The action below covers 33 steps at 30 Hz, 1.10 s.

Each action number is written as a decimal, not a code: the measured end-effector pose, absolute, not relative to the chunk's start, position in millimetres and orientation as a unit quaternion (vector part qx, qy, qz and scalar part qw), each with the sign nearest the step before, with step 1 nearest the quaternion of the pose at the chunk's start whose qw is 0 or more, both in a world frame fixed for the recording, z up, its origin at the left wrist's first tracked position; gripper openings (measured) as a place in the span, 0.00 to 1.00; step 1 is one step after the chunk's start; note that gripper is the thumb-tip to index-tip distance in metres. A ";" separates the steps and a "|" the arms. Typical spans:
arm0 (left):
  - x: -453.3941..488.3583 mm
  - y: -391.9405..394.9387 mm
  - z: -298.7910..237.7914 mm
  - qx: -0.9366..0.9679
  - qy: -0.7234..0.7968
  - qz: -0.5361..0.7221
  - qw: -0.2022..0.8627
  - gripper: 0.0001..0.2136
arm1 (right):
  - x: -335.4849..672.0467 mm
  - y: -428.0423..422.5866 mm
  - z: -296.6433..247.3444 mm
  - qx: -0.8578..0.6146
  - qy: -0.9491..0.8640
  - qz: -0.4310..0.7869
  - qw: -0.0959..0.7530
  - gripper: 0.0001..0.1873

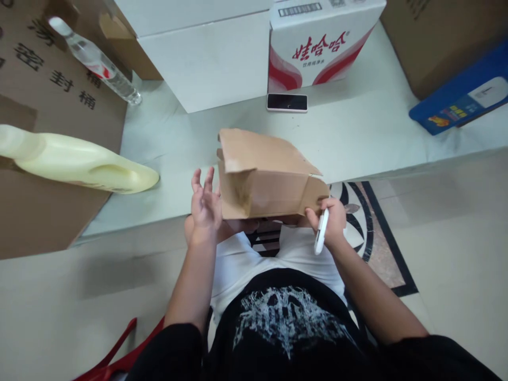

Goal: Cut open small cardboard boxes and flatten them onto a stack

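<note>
Two hands work at a small cardboard box (pixel 264 182) that sits at the near edge of the pale tabletop (pixel 357 137), tilted, its top flaps loose and partly folded over. The left hand (pixel 204 203) hovers just beside the box's left side with its fingers (pixel 198 182) spread and empty; whether it touches the cardboard I cannot tell. The right hand (pixel 333 217) is at the box's lower right corner, its fingers curled around a slim white tool (pixel 320 233), probably a cutter, which points down and away from the box, while the fingertips meet the side flap.

By the look of it, the box is being opened or broken down, with a flap just being handled. A next move would call for the left hand to steady the box and for the tool's tip to be turned toward a seam.

Farther back lie a phone (pixel 287 102), a red-printed white carton (pixel 321 42), a water bottle (pixel 97 61) and a pale yellow jug (pixel 79 164).
</note>
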<state>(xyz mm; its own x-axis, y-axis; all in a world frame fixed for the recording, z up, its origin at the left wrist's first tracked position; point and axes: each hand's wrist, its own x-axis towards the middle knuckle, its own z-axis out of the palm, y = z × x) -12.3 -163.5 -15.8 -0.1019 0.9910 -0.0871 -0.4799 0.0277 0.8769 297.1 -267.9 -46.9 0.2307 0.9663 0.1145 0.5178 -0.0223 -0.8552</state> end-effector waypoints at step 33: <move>-42.5 -215.3 -50.7 0.415 0.648 0.335 0.544 0.15 | 273.1 -268.1 -74.1 -0.652 -0.448 0.432 0.433 0.23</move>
<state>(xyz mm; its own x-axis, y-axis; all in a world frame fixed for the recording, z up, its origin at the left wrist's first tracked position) -42.5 -215.3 -50.7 -0.0645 0.9018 -0.4273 0.1735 0.4318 0.8851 273.1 -268.1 -74.1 0.2254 0.9585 -0.1747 0.2095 -0.2228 -0.9521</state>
